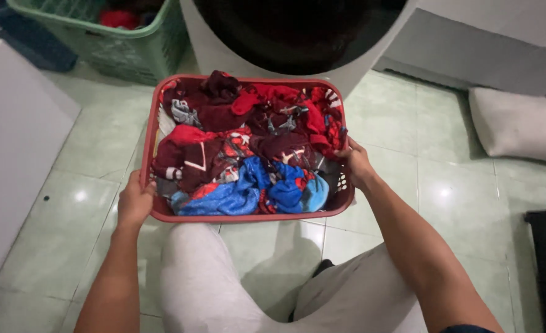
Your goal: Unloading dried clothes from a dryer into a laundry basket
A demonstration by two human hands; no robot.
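Pale green floor tiles (88, 203) run under everything, glossy with lamp glare. Nearest, the person's knees in light trousers (199, 283) sit beneath a red laundry basket (248, 217) held just above them. The left hand (135, 200) grips the near left rim, fingers curled over the edge; the right hand (356, 163) clamps the right wall, fingers hooked inside. The basket is piled with dark red and maroon clothes (224, 132) and a blue printed garment (254, 191) at the near side. Heaped this high, a tilt could spill clothes over the rim, and the right-hand grip on the wall looks likely to slip. Beyond stands a white washing machine (224, 52), drum dark; far left, a green basket (131, 49) holds something red.
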